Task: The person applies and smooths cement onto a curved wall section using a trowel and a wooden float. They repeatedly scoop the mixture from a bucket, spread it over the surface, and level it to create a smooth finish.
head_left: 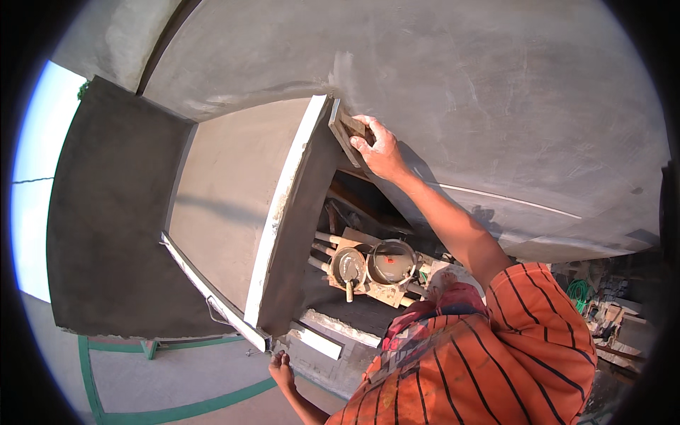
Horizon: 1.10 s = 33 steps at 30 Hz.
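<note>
My right hand (382, 150) is wrapped round the handle of a plastering float (344, 134). The float's flat board is up by the top end of a long white strip (287, 198), which runs along the edge of a grey plastered ledge (227, 177). Lower down, my left hand (282, 370) has its fingers curled in, close to the end of a second white strip (212, 297) where the two strips meet at a corner. What those fingers hold, if anything, is too small to make out.
Below the ledge, two round pans, one (349, 263) with a handled tool in it and another (392, 262) with grey mix, stand on a board over poles (323, 249). A large grey wall (496, 92) rises ahead. At right lie a green hose (579, 294) and rubble.
</note>
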### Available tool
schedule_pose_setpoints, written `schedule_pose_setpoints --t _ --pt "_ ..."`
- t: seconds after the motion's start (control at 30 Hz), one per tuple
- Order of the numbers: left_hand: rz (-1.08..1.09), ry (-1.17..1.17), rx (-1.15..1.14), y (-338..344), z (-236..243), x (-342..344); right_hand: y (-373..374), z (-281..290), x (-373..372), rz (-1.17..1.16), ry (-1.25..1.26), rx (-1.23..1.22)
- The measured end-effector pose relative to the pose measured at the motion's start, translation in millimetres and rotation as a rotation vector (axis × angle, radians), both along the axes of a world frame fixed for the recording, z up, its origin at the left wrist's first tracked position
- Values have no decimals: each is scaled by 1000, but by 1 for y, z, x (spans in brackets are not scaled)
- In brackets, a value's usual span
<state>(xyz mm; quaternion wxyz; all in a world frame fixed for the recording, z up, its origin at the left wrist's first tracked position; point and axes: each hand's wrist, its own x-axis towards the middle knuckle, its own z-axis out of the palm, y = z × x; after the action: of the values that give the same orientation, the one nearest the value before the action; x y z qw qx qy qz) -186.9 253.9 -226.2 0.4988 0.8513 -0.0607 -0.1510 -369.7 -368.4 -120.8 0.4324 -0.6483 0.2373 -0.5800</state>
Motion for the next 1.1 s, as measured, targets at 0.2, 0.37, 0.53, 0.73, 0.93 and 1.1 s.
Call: schedule_pose_setpoints --t 0.2,0.37,0.53,0.73,0.93,1.1 --pt "30 357 151 -25 -62 -101 57 -12 28 52 78 -184" --pt "54 684 147 -19 -113 -143 96 -30 10 174 -12 -185" --pt "-53 688 110 -26 -118 -164 -35 12 22 -112 -34 -124" --pt "15 727 51 -15 -111 -177 86 -44 12 347 62 -204" --pt "235 730 60 5 -137 -140 -9 12 19 -45 -60 -129" --pt "184 662 179 -34 -124 -145 117 -25 32 231 -30 -316"
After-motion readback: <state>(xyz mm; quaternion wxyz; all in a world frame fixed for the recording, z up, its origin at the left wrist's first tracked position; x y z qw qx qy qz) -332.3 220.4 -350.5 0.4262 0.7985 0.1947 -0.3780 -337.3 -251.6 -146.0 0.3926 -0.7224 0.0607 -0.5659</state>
